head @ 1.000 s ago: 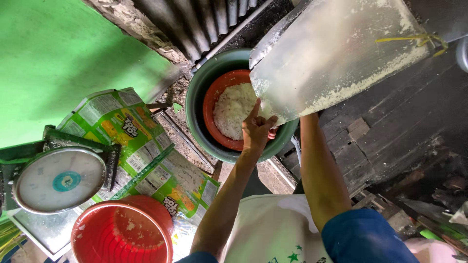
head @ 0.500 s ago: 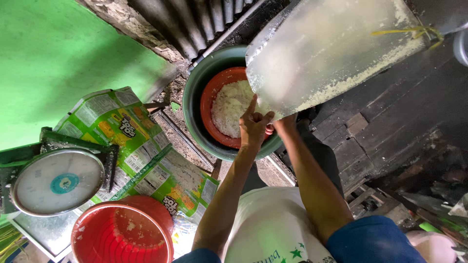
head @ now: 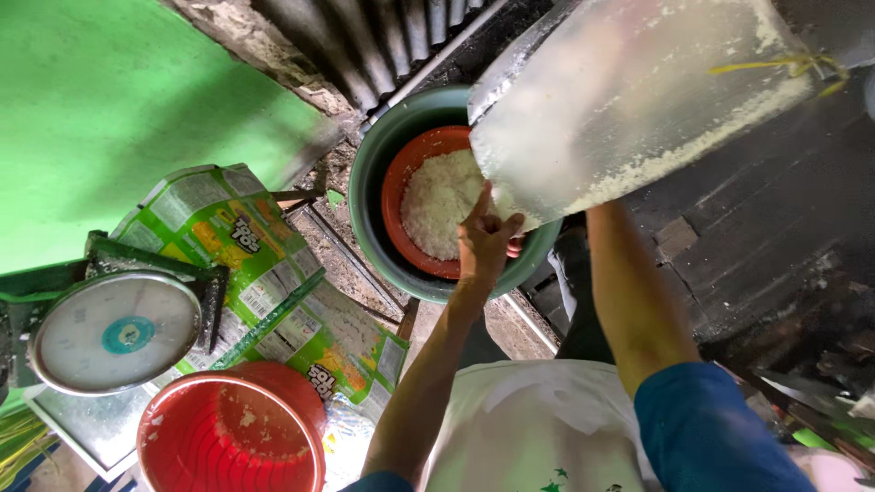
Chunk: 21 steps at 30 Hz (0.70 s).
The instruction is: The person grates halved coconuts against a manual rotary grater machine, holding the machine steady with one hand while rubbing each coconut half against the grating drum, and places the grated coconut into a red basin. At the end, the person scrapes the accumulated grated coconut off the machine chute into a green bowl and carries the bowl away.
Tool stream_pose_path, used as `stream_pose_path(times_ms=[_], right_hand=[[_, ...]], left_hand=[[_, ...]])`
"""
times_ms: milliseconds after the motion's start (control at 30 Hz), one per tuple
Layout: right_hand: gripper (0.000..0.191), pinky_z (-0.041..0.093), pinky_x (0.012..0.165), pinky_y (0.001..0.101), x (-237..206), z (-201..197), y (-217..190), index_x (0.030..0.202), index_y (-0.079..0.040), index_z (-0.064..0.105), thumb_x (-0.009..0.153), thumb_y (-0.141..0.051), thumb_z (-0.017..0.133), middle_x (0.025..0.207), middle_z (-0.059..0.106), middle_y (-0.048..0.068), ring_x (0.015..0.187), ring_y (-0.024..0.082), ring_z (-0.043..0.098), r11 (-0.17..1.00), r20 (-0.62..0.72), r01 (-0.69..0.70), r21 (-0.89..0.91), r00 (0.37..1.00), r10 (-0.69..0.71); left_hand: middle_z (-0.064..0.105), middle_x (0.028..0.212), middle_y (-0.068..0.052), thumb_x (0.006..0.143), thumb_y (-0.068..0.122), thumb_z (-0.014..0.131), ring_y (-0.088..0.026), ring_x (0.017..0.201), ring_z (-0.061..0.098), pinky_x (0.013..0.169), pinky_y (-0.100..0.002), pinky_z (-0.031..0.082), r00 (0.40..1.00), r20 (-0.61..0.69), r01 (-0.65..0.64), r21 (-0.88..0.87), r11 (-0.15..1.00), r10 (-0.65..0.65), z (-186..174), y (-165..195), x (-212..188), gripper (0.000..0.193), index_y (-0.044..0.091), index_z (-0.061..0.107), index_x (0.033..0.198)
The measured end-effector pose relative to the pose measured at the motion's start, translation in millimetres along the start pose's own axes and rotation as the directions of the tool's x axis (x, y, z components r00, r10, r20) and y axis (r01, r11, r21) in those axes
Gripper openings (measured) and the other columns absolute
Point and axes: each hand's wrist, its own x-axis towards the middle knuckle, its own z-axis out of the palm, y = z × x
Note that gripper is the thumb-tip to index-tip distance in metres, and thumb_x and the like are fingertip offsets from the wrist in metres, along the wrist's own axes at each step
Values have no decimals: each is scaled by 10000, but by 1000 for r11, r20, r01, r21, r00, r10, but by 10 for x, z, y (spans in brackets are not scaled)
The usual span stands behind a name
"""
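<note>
The clear sack (head: pixel 629 109) tilts over the red basin (head: pixel 428 214) inside the teal tub (head: pixel 369 196), crowded against the wall. My left hand (head: pixel 488 241) grips its lower corner; I cannot tell my right hand's grip, hidden behind it.

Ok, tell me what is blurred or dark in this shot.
Head view: the tilted metal tray is smeared by motion blur; the left hand under its edge is fairly sharp; the right hand is hidden behind it; the planks at right lie in deep shadow.
</note>
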Motion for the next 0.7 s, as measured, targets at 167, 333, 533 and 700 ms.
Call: stream_pose_path(times_ms=[167, 333, 533, 700], right_hand=[[369, 446, 851, 500, -38, 35, 20, 1298, -70, 581, 1094, -349, 454, 1162, 646, 173, 1023, 356, 599, 1000, 2, 8, -1, 1000, -8], [370, 442, 851, 499, -854, 393, 93, 1312, -76, 575, 1092, -348, 455, 1174, 643, 168, 1032, 354, 595, 996, 201, 74, 47, 976, -82], [338, 494, 949, 504, -1242, 377, 241, 1234, -65, 638, 1074, -322, 489, 1189, 672, 186, 1111, 381, 631, 921, 161, 191, -340, 977, -143], [294, 491, 886, 467, -529, 313, 90, 1208, -54, 610, 1057, -290, 520, 1125, 658, 167, 1049, 339, 627, 993, -11, 32, -111, 999, -33]], left_hand=[[600, 588, 12, 858, 41, 766, -71, 454, 564, 405, -263, 508, 999, 1, 43, -54, 998, -43, 68, -46, 7, 853, 69, 352, 1604], [593, 586, 27, 849, 63, 784, -62, 432, 506, 365, -258, 472, 998, -50, 38, 58, 998, -35, 60, -42, 35, 836, 81, 389, 1586], [472, 552, 61, 865, 19, 765, -18, 436, 413, 390, -237, 472, 996, -73, -44, 47, 998, 47, -9, 5, 44, 803, 25, 408, 1583], [493, 531, 54, 867, -39, 715, -27, 435, 467, 398, -257, 457, 999, -46, 19, -53, 998, -22, 4, 21, -24, 774, 14, 375, 1561]])
